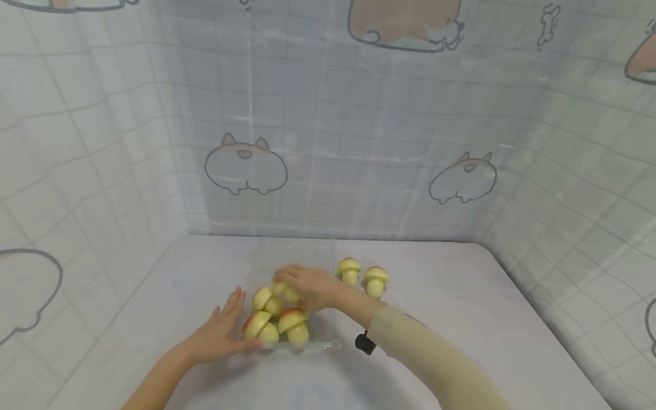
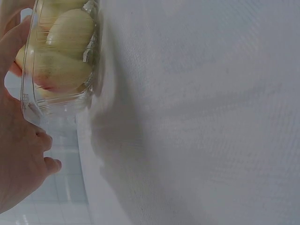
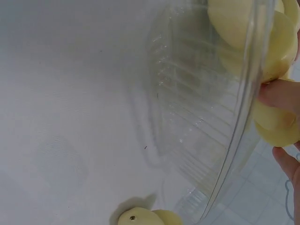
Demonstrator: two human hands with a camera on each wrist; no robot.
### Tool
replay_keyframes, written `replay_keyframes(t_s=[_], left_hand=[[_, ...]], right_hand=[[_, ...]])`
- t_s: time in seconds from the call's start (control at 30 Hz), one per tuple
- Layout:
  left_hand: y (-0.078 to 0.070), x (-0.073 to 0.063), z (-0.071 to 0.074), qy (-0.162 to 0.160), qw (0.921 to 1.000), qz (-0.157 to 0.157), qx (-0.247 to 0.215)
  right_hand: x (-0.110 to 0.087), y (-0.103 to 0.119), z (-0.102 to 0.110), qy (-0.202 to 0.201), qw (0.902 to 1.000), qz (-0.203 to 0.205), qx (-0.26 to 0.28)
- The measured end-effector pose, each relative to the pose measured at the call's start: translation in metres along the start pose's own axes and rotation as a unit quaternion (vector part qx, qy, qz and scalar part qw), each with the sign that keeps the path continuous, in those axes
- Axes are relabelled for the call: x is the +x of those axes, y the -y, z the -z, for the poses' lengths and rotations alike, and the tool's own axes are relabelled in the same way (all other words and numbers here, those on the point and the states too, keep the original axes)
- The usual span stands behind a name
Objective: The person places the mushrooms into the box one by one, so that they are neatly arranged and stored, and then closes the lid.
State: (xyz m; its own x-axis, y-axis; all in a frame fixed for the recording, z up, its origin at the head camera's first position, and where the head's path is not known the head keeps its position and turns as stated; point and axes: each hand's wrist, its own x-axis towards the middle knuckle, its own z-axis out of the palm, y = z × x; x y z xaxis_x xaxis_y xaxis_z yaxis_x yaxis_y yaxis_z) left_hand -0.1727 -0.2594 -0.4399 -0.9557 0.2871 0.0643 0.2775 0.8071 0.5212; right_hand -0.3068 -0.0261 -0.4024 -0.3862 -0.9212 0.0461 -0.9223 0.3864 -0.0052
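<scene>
A clear plastic box [image 1: 325,345] holds several pale yellow toy mushrooms [image 1: 294,324] with reddish-tinged caps. My right hand [image 1: 312,287] reaches over the box and grips another toy mushroom [image 1: 287,292], thumb and fingers on either side of it. In the right wrist view that held mushroom [image 3: 276,126] is at the rim level, beside the other mushrooms. My left hand [image 1: 217,336] rests against the box's left side, fingers extended and thumb along the front corner. The left wrist view shows mushrooms [image 2: 70,33] through the ribbed box wall.
Two more toy mushrooms, one [image 1: 349,271] and another [image 1: 376,281], stand on the white table [image 1: 435,319] right of the box. A clear lid flap [image 1: 294,250] lies behind the box. Patterned curtains [image 1: 328,142] enclose the table's back and sides.
</scene>
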Motion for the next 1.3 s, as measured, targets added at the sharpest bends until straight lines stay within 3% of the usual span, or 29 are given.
replay_keyframes(t_s=[0.47, 0.7, 0.97, 1.3], left_hand=[[-0.002, 0.001, 0.0, 0.0, 1.0, -0.003, 0.006], [-0.003, 0.001, 0.002, 0.007, 0.9999, -0.003, -0.007], [0.0, 0.002, 0.001, 0.012, 0.9998, 0.001, -0.018], [-0.002, 0.001, 0.003, 0.002, 1.0, -0.005, 0.004]], right_hand=[[0.001, -0.002, -0.003, 0.03, 0.9993, 0.009, -0.019], [-0.003, -0.005, -0.009, 0.036, 0.9991, -0.001, -0.021], [-0.008, -0.004, -0.009, 0.032, 0.9989, 0.016, -0.029], [-0.009, -0.002, -0.011, 0.05, 0.998, -0.001, -0.039]])
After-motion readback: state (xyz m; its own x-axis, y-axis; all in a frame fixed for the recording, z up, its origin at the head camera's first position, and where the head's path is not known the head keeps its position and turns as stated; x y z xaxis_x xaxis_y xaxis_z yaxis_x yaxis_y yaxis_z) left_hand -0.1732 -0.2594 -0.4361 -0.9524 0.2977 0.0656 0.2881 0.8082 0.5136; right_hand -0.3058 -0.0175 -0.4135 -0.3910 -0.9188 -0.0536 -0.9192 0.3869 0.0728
